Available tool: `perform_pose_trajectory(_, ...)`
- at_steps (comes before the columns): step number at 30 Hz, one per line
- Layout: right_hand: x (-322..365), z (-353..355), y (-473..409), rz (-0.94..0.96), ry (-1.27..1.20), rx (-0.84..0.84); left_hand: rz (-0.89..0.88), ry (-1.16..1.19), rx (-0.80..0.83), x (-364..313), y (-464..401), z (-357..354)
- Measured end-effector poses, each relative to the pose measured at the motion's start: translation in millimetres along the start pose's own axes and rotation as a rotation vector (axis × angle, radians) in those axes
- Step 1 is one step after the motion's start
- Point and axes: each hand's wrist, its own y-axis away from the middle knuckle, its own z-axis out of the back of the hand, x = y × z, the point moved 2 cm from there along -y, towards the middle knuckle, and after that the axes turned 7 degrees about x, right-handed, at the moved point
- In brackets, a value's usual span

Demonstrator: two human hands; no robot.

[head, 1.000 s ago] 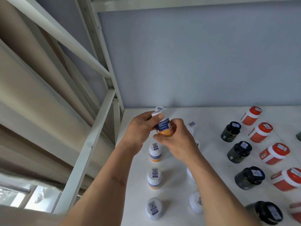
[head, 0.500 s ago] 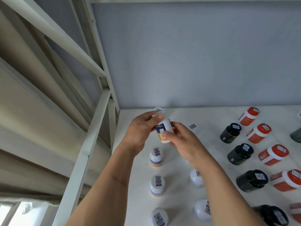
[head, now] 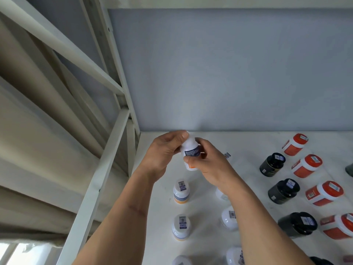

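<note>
Gripping a small white plastic bottle with a dark blue label and an orange band [head: 191, 152] in both hands, lifted clear of the flat white shelf board [head: 248, 144]. Held roughly upright, cap end tipped slightly away, orange band lowest.

With the left hand [head: 164, 153]: curled round the upper part, fingertips closed over the cap end.

With the right hand [head: 211, 166]: wrapped round the lower body, thumb pressed across the front just under the label, remaining fingers behind the bottle and hidden there.

Directly below the left fingers, standing on the board: two matching white plastic bottles [head: 181, 191], one nearer the camera than the other, each with a barcode sticker on its cap. Below the right fingers, partly hidden by the forearm: more white-capped bottles [head: 229, 219].

Well to the right of the right fingers: a row of squat black plastic jars [head: 273, 165], then a row of red jars with white-rimmed lids [head: 306, 165].

Beyond the fingertips: a plain grey back panel [head: 229, 73]. Left of the left fingers: a white metal rack frame [head: 99, 188].
</note>
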Motion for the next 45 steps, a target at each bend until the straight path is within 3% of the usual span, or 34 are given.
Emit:
perform_pose_trajectory(2,-3.0,-3.8,-6.8,-0.029,0.040,-0.005,-0.029,-0.190,-0.143,1.2,-0.6,5.2)
perform_pose_trajectory(5,-13.8,-13.0,-20.9,-0.078,0.112,0.002,-0.034,-0.850,-0.412,13.6,-1.2,18.1)
perform_pose_trajectory(8,-31.6,-21.0,-33.3,-0.134,0.180,0.013,-0.100,-1.191,-0.446,31.9,0.1,23.1)
perform_pose_trajectory(11,-42.5,-26.2,-41.0,-0.159,0.241,0.025,-0.131,-1.297,-0.434,47.6,-1.0,26.4)
perform_pose_trajectory(21,-62.3,-33.9,-53.5,-0.215,0.285,0.084,-0.054,-1.220,-0.430,57.7,-8.7,29.2)
perform_pose_trajectory(25,-42.5,-21.3,-51.0,-0.222,0.174,0.134,-0.045,-1.159,-0.434,53.5,-14.1,30.1)
perform_pose_trajectory(28,-22.4,-1.1,-59.3,-0.182,0.041,0.020,-0.052,-1.111,-0.441,44.4,-21.1,30.8)
perform_pose_trajectory(31,-16.4,11.5,-86.2,-0.148,0.131,-0.182,-0.058,-1.057,-0.447,37.9,-26.6,29.8)
perform_pose_trajectory(37,-39.8,-3.5,-133.5,-0.309,0.318,-0.009,0.001,-0.998,-0.416,35.5,-32.8,31.0)
perform_pose_trajectory(40,-42.2,-5.4,-135.9,-0.301,0.409,-0.014,0.092,-0.794,-0.412,28.7,-34.8,30.7)
perform_pose_trajectory(45,-17.5,-2.4,-106.4,-0.210,0.281,-0.071,0.114,-0.445,-0.342,11.0,-37.0,22.2)
